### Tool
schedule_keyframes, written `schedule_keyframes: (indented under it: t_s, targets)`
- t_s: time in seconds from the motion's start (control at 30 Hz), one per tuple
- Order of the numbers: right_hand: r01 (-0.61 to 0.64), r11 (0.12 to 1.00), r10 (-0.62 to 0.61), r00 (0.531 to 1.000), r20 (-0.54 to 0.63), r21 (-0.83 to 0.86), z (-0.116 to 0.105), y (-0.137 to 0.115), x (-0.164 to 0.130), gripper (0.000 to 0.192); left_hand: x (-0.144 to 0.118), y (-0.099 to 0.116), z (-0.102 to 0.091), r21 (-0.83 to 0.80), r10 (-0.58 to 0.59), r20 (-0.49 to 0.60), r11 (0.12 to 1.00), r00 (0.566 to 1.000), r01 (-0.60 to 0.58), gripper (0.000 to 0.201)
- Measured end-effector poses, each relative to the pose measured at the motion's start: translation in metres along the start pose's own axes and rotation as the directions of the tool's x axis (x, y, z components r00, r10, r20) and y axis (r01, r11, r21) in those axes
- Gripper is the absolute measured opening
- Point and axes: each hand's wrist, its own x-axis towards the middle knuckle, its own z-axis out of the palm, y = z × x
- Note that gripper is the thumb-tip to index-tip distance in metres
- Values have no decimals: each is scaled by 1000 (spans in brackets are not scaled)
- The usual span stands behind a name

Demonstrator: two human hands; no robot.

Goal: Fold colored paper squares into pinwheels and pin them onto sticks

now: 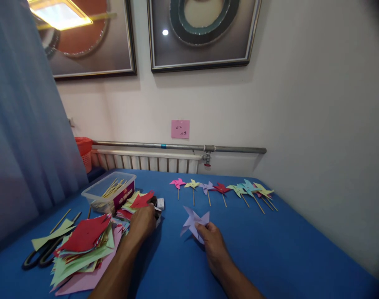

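My right hand (213, 245) pinches a lavender paper pinwheel (191, 219) at its centre, thumb on top, just above the blue-covered table. The pinwheel carries no stick. At a small container (158, 220) with dark contents, my left hand (143, 224) reaches down; its fingertips are hidden there, so I cannot make out what they touch. Beside that hand lie coloured paper pieces, a red one (142, 199) uppermost. A small white box (160, 203) sits just beyond the container.
Finished pinwheels on sticks, including a pink one (177, 183) and a red one (221, 188), lie across the back. To the left are a paper stack (86, 234), scissors (47, 253) and a clear plastic tub (96, 192) of wooden sticks (114, 187). A curtain (30, 116) hangs at left.
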Motion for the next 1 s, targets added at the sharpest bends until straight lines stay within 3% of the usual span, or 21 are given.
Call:
schedule_keyframes:
  t_s: [0.37, 0.7, 0.83, 1.0]
  targets:
    - [-10, 1000, 10, 1000, -8, 16, -1, 1, 1, 32, -4, 0, -6, 5, -12, 94, 1000, 995, 11, 27]
    - [-8, 999, 8, 1000, -5, 46, 0, 2, 0, 28, -8, 3, -14, 15, 91, 130, 995, 987, -94, 21]
    - [0, 999, -1, 1000, 9, 49, 0, 2, 1, 28, -9, 4, -12, 7, 126, 116, 992, 985, -127, 23]
    - [-10, 999, 10, 1000, -3, 36, 0, 0, 0, 26, -6, 4, -6, -77, 76, 72, 995, 994, -71, 27]
